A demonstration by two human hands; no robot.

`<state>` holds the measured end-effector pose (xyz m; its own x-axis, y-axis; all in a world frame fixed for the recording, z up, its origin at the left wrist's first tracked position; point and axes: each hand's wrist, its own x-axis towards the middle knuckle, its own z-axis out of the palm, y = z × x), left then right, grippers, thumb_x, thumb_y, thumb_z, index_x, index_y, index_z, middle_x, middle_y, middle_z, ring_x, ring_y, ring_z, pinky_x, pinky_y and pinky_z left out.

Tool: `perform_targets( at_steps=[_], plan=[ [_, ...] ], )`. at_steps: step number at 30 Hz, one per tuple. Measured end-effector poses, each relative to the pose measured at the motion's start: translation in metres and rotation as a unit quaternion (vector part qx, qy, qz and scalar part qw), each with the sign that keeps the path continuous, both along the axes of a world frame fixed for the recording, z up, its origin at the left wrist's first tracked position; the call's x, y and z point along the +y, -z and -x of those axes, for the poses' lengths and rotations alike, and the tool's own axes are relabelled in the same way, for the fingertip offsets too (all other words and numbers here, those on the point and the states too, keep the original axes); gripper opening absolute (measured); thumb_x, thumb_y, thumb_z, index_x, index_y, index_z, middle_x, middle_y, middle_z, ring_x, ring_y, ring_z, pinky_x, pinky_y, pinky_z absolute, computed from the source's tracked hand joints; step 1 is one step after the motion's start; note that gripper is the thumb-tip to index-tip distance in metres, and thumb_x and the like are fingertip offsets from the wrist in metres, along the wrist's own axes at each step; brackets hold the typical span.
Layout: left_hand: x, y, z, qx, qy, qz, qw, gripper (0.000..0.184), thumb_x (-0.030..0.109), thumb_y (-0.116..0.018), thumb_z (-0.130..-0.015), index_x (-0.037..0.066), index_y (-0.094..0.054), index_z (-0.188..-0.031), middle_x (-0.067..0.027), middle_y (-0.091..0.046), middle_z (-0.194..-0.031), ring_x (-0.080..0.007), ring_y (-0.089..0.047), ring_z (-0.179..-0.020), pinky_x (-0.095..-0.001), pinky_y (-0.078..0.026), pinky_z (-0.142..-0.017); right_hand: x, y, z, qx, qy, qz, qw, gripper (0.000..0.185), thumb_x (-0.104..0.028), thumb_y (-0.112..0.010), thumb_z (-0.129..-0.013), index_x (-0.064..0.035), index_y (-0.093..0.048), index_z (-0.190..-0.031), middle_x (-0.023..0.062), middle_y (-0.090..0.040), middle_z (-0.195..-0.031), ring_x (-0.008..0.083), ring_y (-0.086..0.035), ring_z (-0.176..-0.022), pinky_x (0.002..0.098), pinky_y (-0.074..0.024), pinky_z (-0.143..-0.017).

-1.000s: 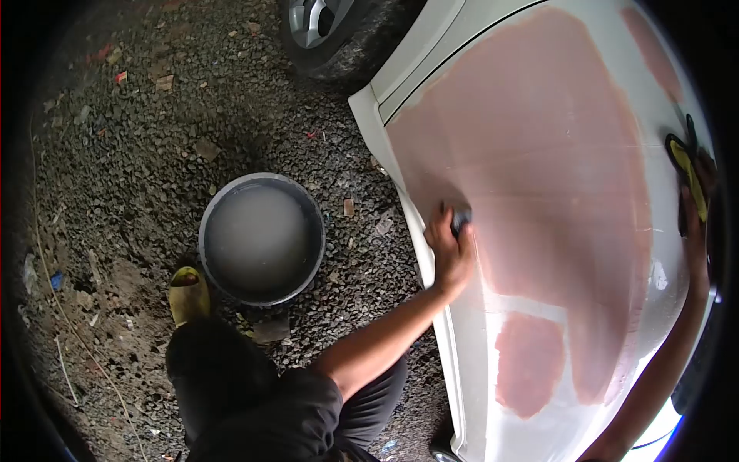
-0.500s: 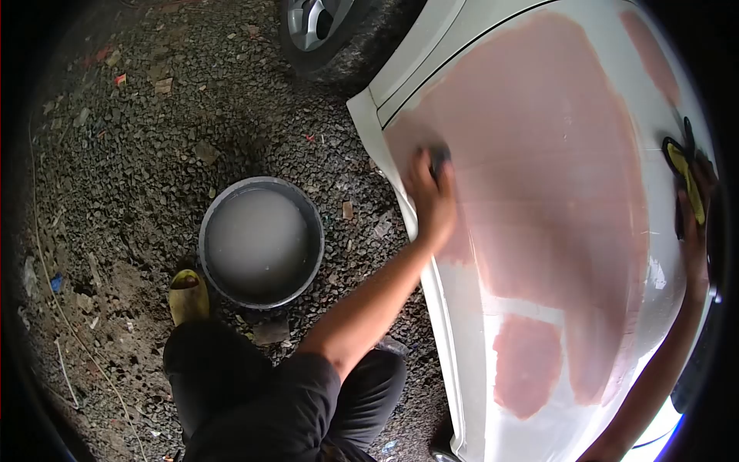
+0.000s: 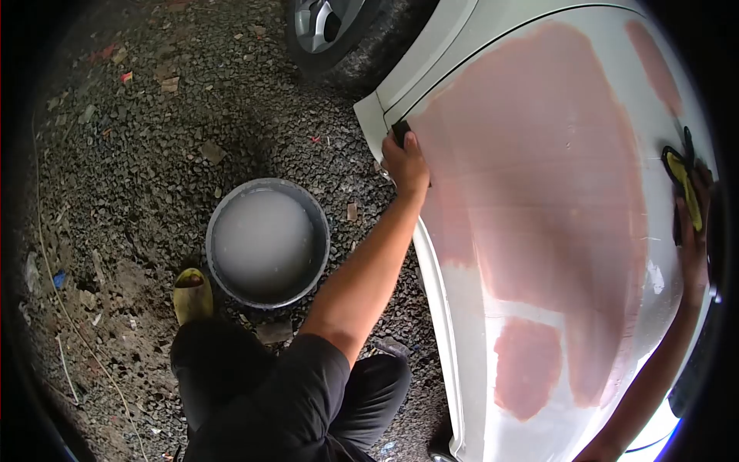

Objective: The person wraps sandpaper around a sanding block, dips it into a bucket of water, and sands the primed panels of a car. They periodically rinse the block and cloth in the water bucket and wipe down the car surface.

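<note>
My left hand (image 3: 406,165) is closed around a black sanding block (image 3: 401,132) at the lower edge of a white car panel (image 3: 531,312). Dull pink patches (image 3: 539,162) cover much of the panel. One end of the block shows above my fingers; the rest is mostly under the hand. At the far right my right hand (image 3: 694,231) rests against the upper side of the car. It grips a flat yellow piece with a black rim (image 3: 685,185), whose kind I cannot make out. Part of that hand falls in shadow.
A round grey bucket (image 3: 323,246) of cloudy water stands on the gravel (image 3: 154,169), left of the car. Beside it is my foot in a yellow shoe (image 3: 192,296). A car wheel (image 3: 323,31) is at the top. A thin cord (image 3: 73,331) lies at left.
My left hand has moved left and slightly up with the block, from the pink patch to the panel's lower edge. My right hand stays in about the same place.
</note>
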<state>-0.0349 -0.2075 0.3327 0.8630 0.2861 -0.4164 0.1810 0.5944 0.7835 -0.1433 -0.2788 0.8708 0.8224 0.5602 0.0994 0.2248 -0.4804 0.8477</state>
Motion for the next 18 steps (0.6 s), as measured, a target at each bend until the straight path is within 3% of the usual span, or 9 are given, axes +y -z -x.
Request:
perform_targets(
  at_steps=[2,4,6,8,9,14,15,16,18],
  plan=[
    [-0.019,-0.003,0.029,-0.038,-0.026,-0.040,0.998,0.056,0.038,-0.057,-0.103,-0.007,-0.049,-0.136,-0.0279,-0.055,-0.131,-0.0417,-0.057,-0.117,-0.0557,-0.044,-0.102,-0.002,-0.001,0.001,-0.023,0.012,0.010,1.000,0.039,-0.005,-0.059,-0.102,-0.0025,-0.059,-0.141,0.0117,-0.060,-0.145,0.0272,-0.053,-0.137,0.0409,-0.0361,-0.119],
    [-0.050,-0.017,0.088,-0.068,-0.083,-0.096,0.990,0.053,0.037,-0.056,-0.104,-0.006,-0.053,-0.133,-0.0260,-0.056,-0.132,-0.0409,-0.057,-0.118,-0.0504,-0.044,-0.103,-0.001,0.003,0.002,-0.026,0.020,0.021,0.999,0.040,-0.006,-0.059,-0.102,-0.0027,-0.058,-0.141,0.0115,-0.060,-0.145,0.0274,-0.051,-0.138,0.0415,-0.0349,-0.120],
    [-0.033,-0.026,0.104,-0.120,-0.049,-0.085,0.988,0.051,0.037,-0.054,-0.105,-0.005,-0.052,-0.133,-0.0239,-0.059,-0.126,-0.0394,-0.057,-0.117,-0.0478,-0.045,-0.099,0.004,0.003,0.001,-0.014,0.021,0.036,0.999,0.040,-0.007,-0.060,-0.102,-0.0032,-0.058,-0.142,0.0112,-0.060,-0.145,0.0274,-0.051,-0.139,0.0416,-0.0347,-0.120],
    [-0.036,-0.008,0.064,-0.019,-0.078,-0.161,0.984,0.048,0.035,-0.054,-0.105,-0.004,-0.050,-0.133,-0.0211,-0.061,-0.118,-0.0389,-0.060,-0.110,-0.0493,-0.046,-0.093,-0.002,0.001,-0.002,-0.010,0.009,0.032,0.999,0.041,-0.008,-0.060,-0.101,-0.0036,-0.058,-0.142,0.0108,-0.060,-0.145,0.0271,-0.051,-0.139,0.0411,-0.0346,-0.120],
    [-0.010,0.001,0.034,-0.031,0.025,0.002,0.999,0.047,0.034,-0.054,-0.105,-0.003,-0.049,-0.133,-0.0203,-0.061,-0.114,-0.0396,-0.060,-0.106,-0.0509,-0.045,-0.090,-0.005,0.000,0.001,-0.015,0.005,0.027,1.000,0.041,-0.008,-0.061,-0.101,-0.0037,-0.058,-0.142,0.0106,-0.060,-0.145,0.0270,-0.051,-0.139,0.0408,-0.0346,-0.120],
    [-0.033,0.024,0.056,-0.083,-0.087,-0.124,0.985,0.042,0.029,-0.058,-0.103,-0.005,-0.054,-0.126,-0.0237,-0.061,-0.109,-0.0385,-0.061,-0.098,-0.0527,-0.047,-0.089,-0.001,0.005,0.002,-0.042,0.029,0.011,0.999,0.039,-0.008,-0.060,-0.102,-0.0036,-0.059,-0.141,0.0109,-0.060,-0.145,0.0269,-0.051,-0.138,0.0408,-0.0356,-0.119],
    [-0.036,0.022,0.081,-0.117,-0.044,-0.020,0.992,0.042,0.028,-0.058,-0.103,-0.005,-0.054,-0.128,-0.0225,-0.061,-0.110,-0.0370,-0.060,-0.102,-0.0511,-0.046,-0.092,-0.001,0.006,0.002,-0.041,0.035,-0.007,0.999,0.039,-0.008,-0.060,-0.102,-0.0035,-0.059,-0.141,0.0110,-0.059,-0.145,0.0269,-0.051,-0.137,0.0408,-0.0359,-0.119],
    [-0.047,0.020,0.096,-0.154,-0.098,0.032,0.983,0.043,0.028,-0.059,-0.103,-0.005,-0.053,-0.129,-0.0205,-0.061,-0.110,-0.0355,-0.060,-0.103,-0.0499,-0.045,-0.093,-0.001,0.006,0.002,-0.040,0.034,-0.006,0.999,0.039,-0.008,-0.060,-0.102,-0.0034,-0.059,-0.141,0.0111,-0.059,-0.145,0.0270,-0.052,-0.137,0.0408,-0.0363,-0.119],
    [-0.057,0.035,0.089,-0.106,-0.094,-0.076,0.987,0.043,0.028,-0.060,-0.103,-0.005,-0.052,-0.129,-0.0193,-0.062,-0.110,-0.0354,-0.060,-0.102,-0.0492,-0.046,-0.093,-0.001,0.003,0.001,-0.037,0.028,0.001,0.999,0.039,-0.009,-0.060,-0.102,-0.0032,-0.060,-0.141,0.0114,-0.060,-0.145,0.0271,-0.053,-0.136,0.0407,-0.0371,-0.118]
  ],
)
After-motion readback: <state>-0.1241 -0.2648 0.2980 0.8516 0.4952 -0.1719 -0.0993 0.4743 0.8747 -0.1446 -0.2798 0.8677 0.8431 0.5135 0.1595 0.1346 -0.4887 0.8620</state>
